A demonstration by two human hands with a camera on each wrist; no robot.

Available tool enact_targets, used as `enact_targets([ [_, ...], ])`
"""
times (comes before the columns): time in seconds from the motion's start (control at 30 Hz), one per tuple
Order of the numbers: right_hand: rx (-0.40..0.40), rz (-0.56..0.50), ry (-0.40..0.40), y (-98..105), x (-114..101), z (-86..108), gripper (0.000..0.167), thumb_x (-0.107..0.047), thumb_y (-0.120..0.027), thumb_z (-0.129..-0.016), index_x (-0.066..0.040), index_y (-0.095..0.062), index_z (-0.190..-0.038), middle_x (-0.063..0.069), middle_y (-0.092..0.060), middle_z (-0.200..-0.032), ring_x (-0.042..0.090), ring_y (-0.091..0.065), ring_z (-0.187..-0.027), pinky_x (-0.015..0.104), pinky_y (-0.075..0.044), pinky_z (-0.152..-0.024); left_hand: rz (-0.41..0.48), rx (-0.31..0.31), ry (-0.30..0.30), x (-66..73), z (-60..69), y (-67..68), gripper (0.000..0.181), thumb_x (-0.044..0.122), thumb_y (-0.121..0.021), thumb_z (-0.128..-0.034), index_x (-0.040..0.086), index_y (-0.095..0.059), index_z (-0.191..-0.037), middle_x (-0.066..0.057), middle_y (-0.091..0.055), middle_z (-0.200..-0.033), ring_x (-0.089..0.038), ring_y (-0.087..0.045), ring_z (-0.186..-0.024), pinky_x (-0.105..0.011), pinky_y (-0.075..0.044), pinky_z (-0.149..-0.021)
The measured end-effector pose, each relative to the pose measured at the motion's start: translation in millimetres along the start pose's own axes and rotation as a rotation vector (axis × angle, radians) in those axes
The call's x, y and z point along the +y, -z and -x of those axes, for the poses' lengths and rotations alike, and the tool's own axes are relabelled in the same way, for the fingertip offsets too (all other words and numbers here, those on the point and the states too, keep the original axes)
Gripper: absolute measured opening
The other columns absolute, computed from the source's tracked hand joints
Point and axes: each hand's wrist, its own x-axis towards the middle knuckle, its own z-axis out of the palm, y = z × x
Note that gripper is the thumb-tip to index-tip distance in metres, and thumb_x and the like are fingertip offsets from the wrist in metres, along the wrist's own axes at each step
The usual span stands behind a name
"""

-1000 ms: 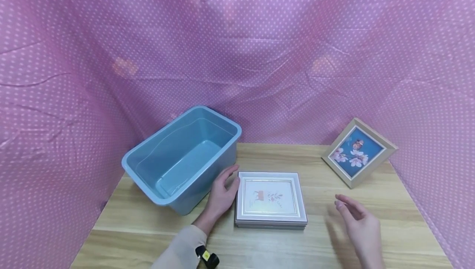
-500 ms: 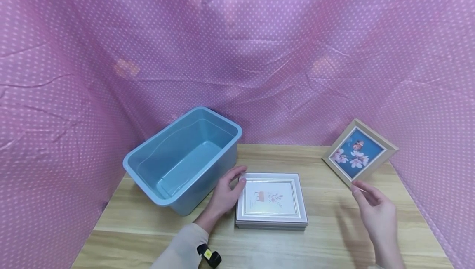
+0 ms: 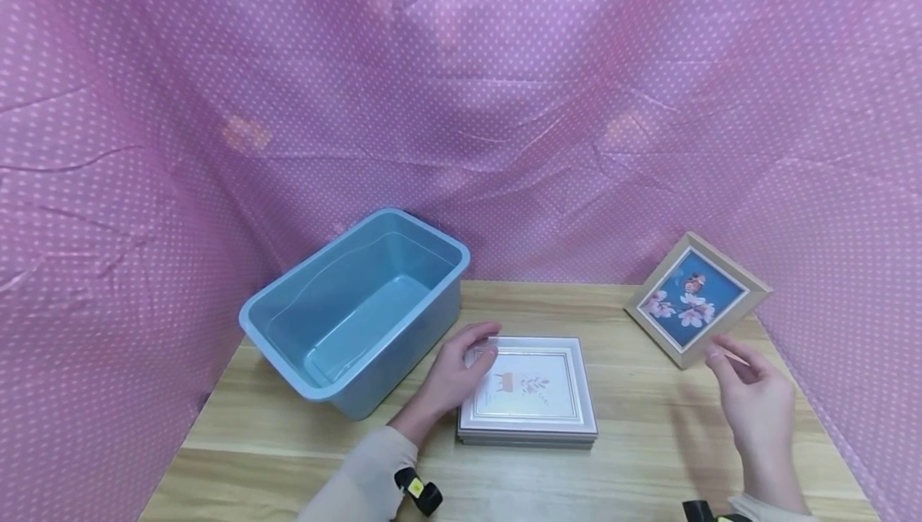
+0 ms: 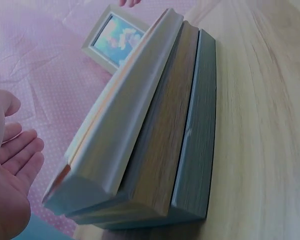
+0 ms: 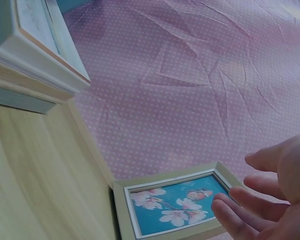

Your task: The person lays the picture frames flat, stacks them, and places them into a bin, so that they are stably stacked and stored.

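Fingers (image 3: 745,352) of the right hand (image 3: 759,410) are loosely bent and parted from the thumb, with nothing gripped between them. Their tips sit at the five o'clock edge of the butterfly frame (image 3: 693,298); whether they touch it or stop just short, I cannot tell. The left hand (image 3: 461,370) is relaxed too, its fingers slightly bent and holding nothing; it hovers at the nine to ten o'clock side of the stack (image 3: 529,440), and the left wrist view shows a gap between palm and frames.

Taking the stack as the dial's centre in the head view, the butterfly frame is at two o'clock, well apart on the counter (image 3: 533,490) and seemingly leaning back. The blue bin (image 3: 403,346) lies at ten o'clock, with no frame inside. Three frames show in the stack, one atop another.

The step in hand looks like reaching for the lone frame. The next move probably calls for the right thumb and fingers to straddle its border at five o'clock and pinch, keeping off the picture.
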Motion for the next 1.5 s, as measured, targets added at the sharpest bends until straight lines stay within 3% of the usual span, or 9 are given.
enact_targets([
  [0.3, 0.098, -0.04, 0.004, 4.3, -3.7, -14.2, 0.043, -0.032, -0.073, -0.103, -0.012, -0.072, -0.141, -0.036, -0.066, -0.086, -0.022, -0.059, -0.081, 0.003, -0.051, -0.067, -0.025, -0.045, -0.003, 10.5, -3.6, -9.4, 0.042, 0.019, -0.061, -0.1092, 0.01, -0.062, -0.15, -0.006, -0.065, -0.152, -0.028, -0.06, -0.144, -0.052, -0.046, -0.125],
  [0.4, 0.124, -0.032, 0.001, 4.6, -5.1, -19.9, 0.044, -0.031, -0.071, -0.103, -0.013, -0.07, -0.143, -0.015, -0.079, -0.119, -0.021, -0.058, -0.085, 0.001, -0.048, -0.069, -0.008, -0.056, 0.007, 13.6, -5.3, -12.6, 0.043, 0.019, -0.061, -0.1092, 0.01, -0.061, -0.151, -0.005, -0.065, -0.153, -0.027, -0.06, -0.144, -0.051, -0.046, -0.125],
  [0.53, 0.124, 0.001, -0.022, 6.2, -6.2, -26.9, 0.048, -0.034, -0.068, -0.105, -0.014, -0.066, -0.148, 0.012, -0.06, -0.158, -0.017, -0.059, -0.094, -0.001, -0.046, -0.071, 0.008, -0.066, 0.009, 15.4, -6.7, -16.4, 0.043, 0.02, -0.061, -0.1092, 0.011, -0.061, -0.151, -0.004, -0.065, -0.152, -0.026, -0.059, -0.143, -0.052, -0.046, -0.125],
  [0.87, 0.121, 0.067, -0.04, 10.0, 3.2, -47.0, 0.056, -0.039, -0.066, -0.105, -0.012, -0.061, -0.154, 0.016, -0.059, -0.158, -0.012, -0.064, -0.105, 0.0, -0.044, -0.069, 0.024, -0.096, -0.013, 20.9, -10.1, -24.4, 0.043, 0.024, -0.06, -0.1089, 0.012, -0.061, -0.151, -0.003, -0.065, -0.152, -0.026, -0.06, -0.143, -0.05, -0.046, -0.124],
  [1.03, 0.11, 0.115, -0.044, 9.6, 7.1, -57.1, 0.062, -0.042, -0.062, -0.106, -0.014, -0.052, -0.161, 0.01, -0.056, -0.163, 0.01, -0.065, -0.137, -0.001, -0.042, -0.071, 0.014, -0.109, -0.026, 22.1, -11.7, -26.8, 0.042, 0.025, -0.06, -0.1095, 0.013, -0.062, -0.15, -0.004, -0.065, -0.151, -0.028, -0.06, -0.142, -0.05, -0.047, -0.124],
  [1.17, 0.094, 0.127, -0.046, 10.1, 11.2, -63.3, 0.065, -0.041, -0.062, -0.107, -0.013, -0.046, -0.164, 0.011, -0.054, -0.164, 0.02, -0.062, -0.144, -0.001, -0.043, -0.071, 0.011, -0.109, -0.023, 21.9, -11.8, -28.6, 0.042, 0.025, -0.059, -0.1096, 0.013, -0.063, -0.15, -0.004, -0.066, -0.151, -0.027, -0.06, -0.142, -0.05, -0.047, -0.124],
  [1.23, 0.083, 0.121, -0.049, 10.1, 13.7, -66.1, 0.066, -0.04, -0.062, -0.107, -0.013, -0.045, -0.164, 0.012, -0.054, -0.164, 0.017, -0.064, -0.14, 0.0, -0.043, -0.071, 0.012, -0.11, -0.024, 21.1, -11.9, -29.3, 0.043, 0.026, -0.059, -0.1098, 0.011, -0.062, -0.15, -0.005, -0.066, -0.151, -0.028, -0.06, -0.142, -0.051, -0.047, -0.124],
  [1.33, 0.064, 0.105, -0.038, 9.4, 18.1, -71.0, 0.068, -0.038, -0.063, -0.106, -0.01, -0.044, -0.164, 0.013, -0.058, -0.16, 0.002, -0.068, -0.117, 0.0, -0.045, -0.071, 0.013, -0.111, -0.018, 20.5, -11.9, -30.2, 0.043, 0.026, -0.059, -0.1099, 0.011, -0.062, -0.15, -0.004, -0.066, -0.151, -0.028, -0.06, -0.142, -0.05, -0.046, -0.124],
  [1.5, 0.046, 0.116, 0.021, 5.7, 24.3, -79.2, 0.064, -0.035, -0.065, -0.106, -0.002, -0.049, -0.159, 0.023, -0.062, -0.153, -0.019, -0.049, -0.084, 0.0, -0.047, -0.068, 0.006, -0.12, 0.003, 20.8, -11.5, -31.9, 0.042, 0.026, -0.059, -0.1099, 0.015, -0.063, -0.15, -0.002, -0.065, -0.152, -0.026, -0.059, -0.144, -0.05, -0.045, -0.126],
])
